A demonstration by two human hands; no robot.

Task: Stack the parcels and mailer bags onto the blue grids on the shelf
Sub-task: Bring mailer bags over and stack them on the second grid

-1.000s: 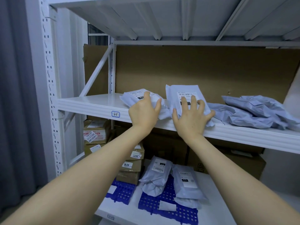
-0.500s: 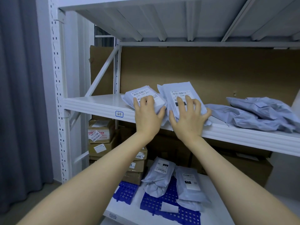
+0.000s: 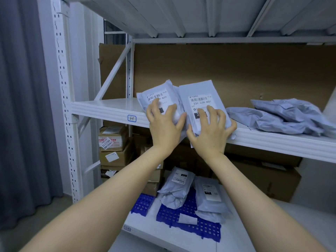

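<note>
Two grey mailer bags with white barcode labels stand tilted at the front edge of the upper shelf. My left hand grips the left mailer bag, fingers curled over its label. My right hand grips the right mailer bag, thumb under its lower edge, which hangs past the shelf edge. On the lower shelf, two more mailer bags lie on a blue grid. A second blue grid sits to its left.
A heap of crumpled grey mailer bags lies on the upper shelf to the right. Cardboard boxes are stacked behind the lower shelf. A brown cardboard sheet backs the upper shelf. A grey curtain hangs left.
Both hands have curled round the two bags and tipped them up towards me; the bags have slid closer to the shelf's front edge. The view has moved nearer.
</note>
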